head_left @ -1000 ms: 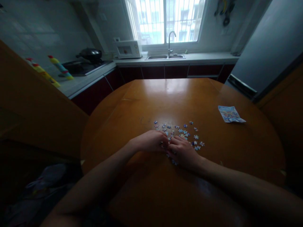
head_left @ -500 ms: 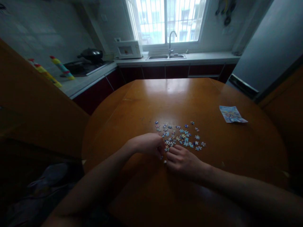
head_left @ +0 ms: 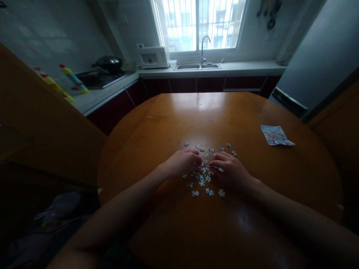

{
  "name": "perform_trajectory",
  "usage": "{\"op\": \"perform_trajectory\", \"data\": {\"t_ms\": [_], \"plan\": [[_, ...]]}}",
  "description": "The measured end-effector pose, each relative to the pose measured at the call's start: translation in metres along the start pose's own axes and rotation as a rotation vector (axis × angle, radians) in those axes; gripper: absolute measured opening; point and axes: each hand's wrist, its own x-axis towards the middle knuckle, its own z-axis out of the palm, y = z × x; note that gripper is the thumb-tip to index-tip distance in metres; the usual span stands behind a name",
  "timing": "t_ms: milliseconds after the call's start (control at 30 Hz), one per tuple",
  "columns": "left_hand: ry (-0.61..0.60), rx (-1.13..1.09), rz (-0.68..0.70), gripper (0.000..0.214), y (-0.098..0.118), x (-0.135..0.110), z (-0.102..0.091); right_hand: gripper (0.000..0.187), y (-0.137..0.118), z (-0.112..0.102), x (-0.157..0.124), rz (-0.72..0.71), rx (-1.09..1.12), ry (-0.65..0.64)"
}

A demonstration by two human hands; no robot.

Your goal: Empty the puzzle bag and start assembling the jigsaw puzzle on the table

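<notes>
Small jigsaw puzzle pieces (head_left: 204, 172), mostly pale blue and white, lie loose in a cluster on the wooden table (head_left: 210, 119). At the left side of the cluster is my left hand (head_left: 185, 162), its fingers loosely bent and apart over the pieces. My right hand (head_left: 231, 168) rests on the opposite side, fingers spread and touching pieces, with one piece (head_left: 221, 170) showing by them. The fingertips of both hands point inward, a narrow strip of pieces between them. Several pieces lie closer to me, among them a pale one (head_left: 221, 192). Pieces beneath the hands are hidden.
A creased, colourful paper sheet (head_left: 276, 135) lies on the table's right side. Beyond the table are a counter with a sink (head_left: 198, 67), a microwave (head_left: 153, 58), and a stove with a dark pan (head_left: 109, 64). A fridge (head_left: 316, 56) stands at the right.
Both hands have moved away from me over the pile and their fingers have loosened. Several pieces now lie nearer to me, and the cluster's right part is shifted or covered.
</notes>
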Motion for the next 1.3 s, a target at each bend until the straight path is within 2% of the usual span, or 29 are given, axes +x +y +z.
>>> {"op": "perform_trajectory", "data": {"t_ms": [133,267,467,733,1100,1300], "plan": [[-0.024,-0.036,-0.002,0.007,-0.004,0.001,0.002,0.008,0.010,0.002,0.000,0.059,0.038,-0.048],[-0.027,-0.078,-0.022,0.006,-0.009,0.002,-0.002,0.014,0.002,0.012,0.000,-0.011,0.020,-0.092],[-0.026,-0.176,-0.065,0.005,-0.016,0.006,-0.002,0.008,-0.002,0.022,0.001,-0.043,-0.004,-0.124],[0.042,-0.162,-0.052,0.016,-0.027,0.007,0.004,0.012,-0.005,0.020,0.002,-0.057,-0.050,-0.137],[-0.042,-0.193,-0.053,0.011,-0.032,0.002,-0.005,0.007,-0.006,0.017,0.002,0.006,-0.056,-0.179],[-0.042,-0.194,-0.064,0.007,-0.033,0.003,-0.005,0.003,-0.008,0.021,0.005,-0.008,-0.087,-0.182]]}}
